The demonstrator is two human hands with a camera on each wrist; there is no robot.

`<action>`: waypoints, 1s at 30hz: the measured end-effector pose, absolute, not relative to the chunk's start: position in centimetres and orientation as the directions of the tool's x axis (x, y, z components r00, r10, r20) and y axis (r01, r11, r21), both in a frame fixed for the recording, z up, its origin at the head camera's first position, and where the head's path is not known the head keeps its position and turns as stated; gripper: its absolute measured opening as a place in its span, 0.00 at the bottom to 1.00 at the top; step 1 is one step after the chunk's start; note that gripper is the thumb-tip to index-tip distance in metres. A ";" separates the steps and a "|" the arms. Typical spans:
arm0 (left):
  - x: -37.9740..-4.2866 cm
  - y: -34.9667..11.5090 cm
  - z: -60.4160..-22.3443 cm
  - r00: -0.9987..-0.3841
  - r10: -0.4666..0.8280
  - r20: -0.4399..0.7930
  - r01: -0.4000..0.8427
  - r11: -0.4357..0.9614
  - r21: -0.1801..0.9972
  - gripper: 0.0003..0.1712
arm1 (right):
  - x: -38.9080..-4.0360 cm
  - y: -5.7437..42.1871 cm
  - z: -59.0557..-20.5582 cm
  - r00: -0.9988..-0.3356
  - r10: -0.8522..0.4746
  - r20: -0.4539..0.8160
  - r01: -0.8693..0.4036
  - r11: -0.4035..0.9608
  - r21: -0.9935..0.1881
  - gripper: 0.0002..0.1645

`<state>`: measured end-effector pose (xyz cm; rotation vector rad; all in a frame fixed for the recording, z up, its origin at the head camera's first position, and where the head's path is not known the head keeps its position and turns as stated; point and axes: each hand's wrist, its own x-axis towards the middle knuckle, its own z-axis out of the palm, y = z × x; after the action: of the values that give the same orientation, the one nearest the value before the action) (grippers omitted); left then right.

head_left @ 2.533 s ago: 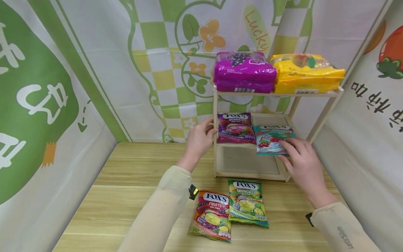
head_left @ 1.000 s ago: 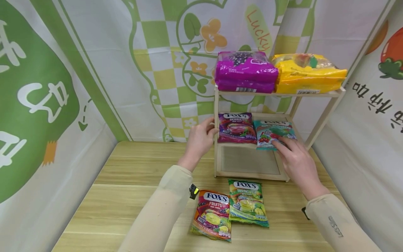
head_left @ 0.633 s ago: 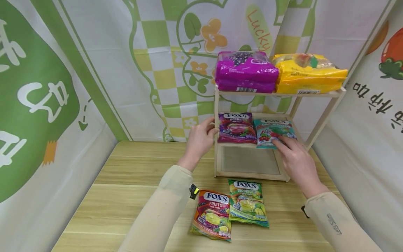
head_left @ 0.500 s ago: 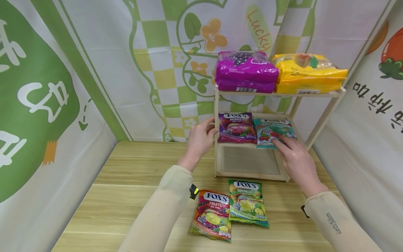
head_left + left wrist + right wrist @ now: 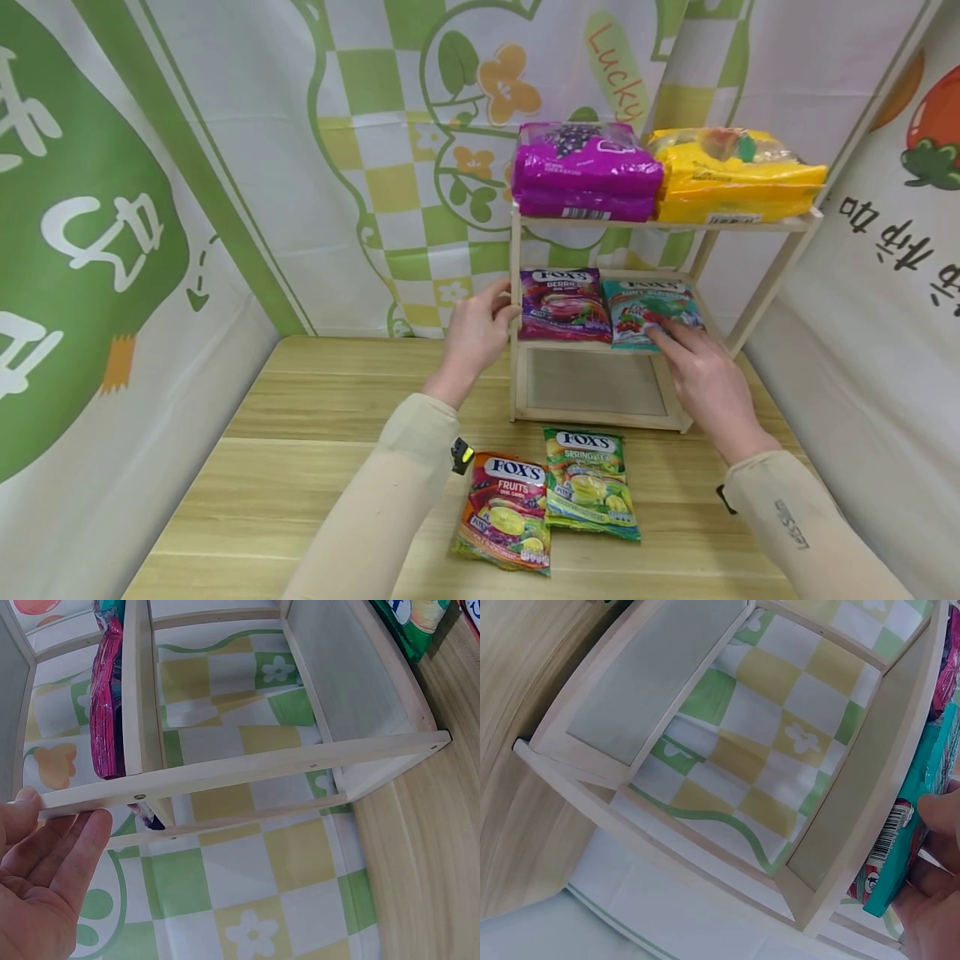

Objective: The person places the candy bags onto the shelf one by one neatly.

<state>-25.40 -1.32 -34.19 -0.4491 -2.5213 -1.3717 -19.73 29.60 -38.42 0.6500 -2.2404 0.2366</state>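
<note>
My left hand [image 5: 480, 329] holds the left front post of a small wooden shelf rack [image 5: 592, 416]; in the left wrist view the thumb lies on one side of the post [image 5: 247, 769] and the fingers on the other. On the middle shelf lies a teal Mint Blossom candy bag [image 5: 626, 312], gripped near its front right corner by my right hand [image 5: 708, 383]. The right wrist view shows the thumb at the bag's barcoded edge [image 5: 896, 840]. A purple Berries candy bag [image 5: 562, 307] lies directly left of it on that shelf.
On the top shelf stand a large purple bag [image 5: 585, 171] and a yellow bag [image 5: 738, 179]. In front of the rack, a red Fruits candy bag [image 5: 504, 512] and a green Spring Tea bag [image 5: 588, 483] lie on the wooden table [image 5: 300, 425]. Printed curtains hang behind and at both sides.
The teal candy bag has moved back and slightly left, flatter onto the middle shelf, with my right hand following it. My left hand stays on the post.
</note>
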 end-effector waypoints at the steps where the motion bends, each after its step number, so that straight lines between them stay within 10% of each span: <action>1: -25.4 -1.3 -34.2 -0.925 0.154 0.347 0.375 0.513 0.772 0.27 | -19.8 29.6 -38.4 -0.570 -0.379 0.729 -0.522 0.852 0.035 0.24; 30: -25.3 -1.4 -34.0 -0.926 0.160 0.342 0.374 0.511 0.774 0.27 | -20.5 29.9 -38.1 -0.638 -0.381 0.669 -0.505 0.863 0.010 0.30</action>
<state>-25.26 -1.45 -34.00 -0.4546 -2.5267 -1.3770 -20.49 29.86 -38.07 0.6383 -2.3359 0.2316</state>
